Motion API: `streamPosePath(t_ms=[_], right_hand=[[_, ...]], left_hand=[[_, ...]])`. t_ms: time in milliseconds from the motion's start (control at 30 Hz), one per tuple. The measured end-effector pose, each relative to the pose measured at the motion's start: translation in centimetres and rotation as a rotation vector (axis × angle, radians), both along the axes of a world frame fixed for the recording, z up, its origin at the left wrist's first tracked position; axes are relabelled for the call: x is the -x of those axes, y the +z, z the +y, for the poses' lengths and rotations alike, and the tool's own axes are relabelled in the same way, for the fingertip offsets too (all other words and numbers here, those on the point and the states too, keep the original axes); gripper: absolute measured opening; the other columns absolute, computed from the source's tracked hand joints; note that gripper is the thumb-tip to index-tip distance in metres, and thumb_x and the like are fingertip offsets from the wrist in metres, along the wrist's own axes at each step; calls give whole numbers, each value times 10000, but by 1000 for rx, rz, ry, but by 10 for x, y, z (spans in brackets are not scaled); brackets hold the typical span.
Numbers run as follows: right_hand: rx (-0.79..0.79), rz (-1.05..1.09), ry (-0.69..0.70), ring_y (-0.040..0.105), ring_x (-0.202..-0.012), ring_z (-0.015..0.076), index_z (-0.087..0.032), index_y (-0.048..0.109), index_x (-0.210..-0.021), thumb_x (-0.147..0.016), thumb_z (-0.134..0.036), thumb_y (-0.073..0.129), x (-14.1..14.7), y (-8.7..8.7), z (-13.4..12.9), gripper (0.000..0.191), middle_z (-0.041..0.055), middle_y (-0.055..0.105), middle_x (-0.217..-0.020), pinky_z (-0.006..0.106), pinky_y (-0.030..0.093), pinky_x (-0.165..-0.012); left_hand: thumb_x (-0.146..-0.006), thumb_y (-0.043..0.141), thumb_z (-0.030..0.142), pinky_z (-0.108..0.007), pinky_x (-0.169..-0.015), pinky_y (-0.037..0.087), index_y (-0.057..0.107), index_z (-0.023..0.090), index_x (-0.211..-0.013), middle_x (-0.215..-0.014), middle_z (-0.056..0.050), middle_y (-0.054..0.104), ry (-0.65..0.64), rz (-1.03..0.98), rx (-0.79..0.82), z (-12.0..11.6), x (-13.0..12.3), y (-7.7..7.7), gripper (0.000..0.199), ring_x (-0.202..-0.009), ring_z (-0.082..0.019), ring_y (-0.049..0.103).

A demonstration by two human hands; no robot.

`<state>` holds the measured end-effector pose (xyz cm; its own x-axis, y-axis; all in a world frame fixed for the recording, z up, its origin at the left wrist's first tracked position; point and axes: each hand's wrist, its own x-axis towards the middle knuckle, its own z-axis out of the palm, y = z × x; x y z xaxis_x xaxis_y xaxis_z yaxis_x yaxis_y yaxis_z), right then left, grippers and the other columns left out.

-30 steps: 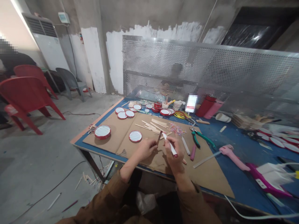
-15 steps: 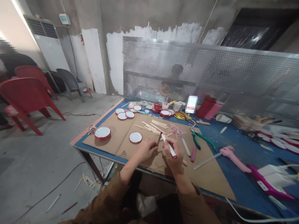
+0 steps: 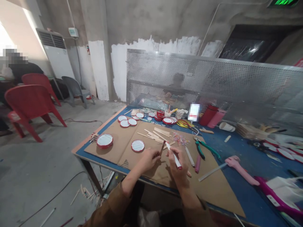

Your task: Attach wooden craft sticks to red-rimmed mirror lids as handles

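Observation:
My left hand [image 3: 151, 157] is closed on a thin dark brown stick [image 3: 163, 147], which points up and away from its fingertips. A white marker [image 3: 174, 155] with a red tip and a red end is gripped in my right hand [image 3: 179, 164], its tip close to the upper part of the stick; I cannot tell whether they touch. Both hands are just above a brown cardboard sheet [image 3: 132, 134]. Several pale wooden sticks [image 3: 153, 135] lie beyond them. Left of my left hand rests a round red-rimmed white disc [image 3: 137, 145], with a stack of similar discs [image 3: 104, 140] farther left.
Right of my hands lie a grey-white stick [image 3: 189, 156], a pink stick [image 3: 197, 164], green-handled pliers [image 3: 204, 147] and a clear glue stick [image 3: 211, 172] in a pink glue gun [image 3: 241, 170]. Colourful shreds [image 3: 180, 138] sit behind. A perforated metal panel [image 3: 151, 69] stands at the back.
The whole scene sits slightly lower as my head view has tilted up. Both hands keep their grips, with the marker and stick in nearly the same pose.

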<state>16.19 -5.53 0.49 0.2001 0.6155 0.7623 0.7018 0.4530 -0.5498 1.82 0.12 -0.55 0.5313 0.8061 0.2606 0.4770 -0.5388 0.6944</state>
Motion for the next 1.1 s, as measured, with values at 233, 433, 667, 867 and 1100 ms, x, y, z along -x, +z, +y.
streamPosePath(t_ms=[233,433,667,867,1100], right_hand=[[-13,-4,25,623,-801,188,-205,560,-978,-884,-246,507,-3,-5,3,116,53,642,-864,352,516,-734],[29,-6,13,628,-826,193,-200,557,-985,-892,-277,500,-3,-7,3,133,54,644,-885,337,511,-724],[28,-29,3,630,-787,190,-201,566,-974,-893,-283,499,-1,-2,-1,133,55,643,-860,329,504,-701],[19,-60,14,628,-756,182,-204,563,-958,-895,-277,491,-1,-2,0,121,40,635,-814,318,504,-687],[21,-36,-3,627,-721,180,-203,572,-935,-890,-275,497,-2,-4,1,113,27,623,-760,322,509,-683]], left_hand=[[-819,538,198,-243,-677,345,575,167,-683,-724,-22,605,9,-6,1,-1,0,0,143,-747,-159,511],[-814,539,196,-241,-678,348,581,162,-689,-721,-26,607,5,4,10,-1,0,1,137,-756,-162,519],[-812,540,188,-244,-688,347,588,161,-697,-730,-23,615,-2,14,0,0,0,0,128,-747,-157,512],[-814,535,190,-237,-677,346,596,159,-708,-731,-20,615,-8,-10,2,-2,1,2,127,-736,-150,511],[-833,519,199,-241,-690,349,613,159,-735,-766,-28,635,-28,0,-4,-2,2,4,142,-748,-152,519]])
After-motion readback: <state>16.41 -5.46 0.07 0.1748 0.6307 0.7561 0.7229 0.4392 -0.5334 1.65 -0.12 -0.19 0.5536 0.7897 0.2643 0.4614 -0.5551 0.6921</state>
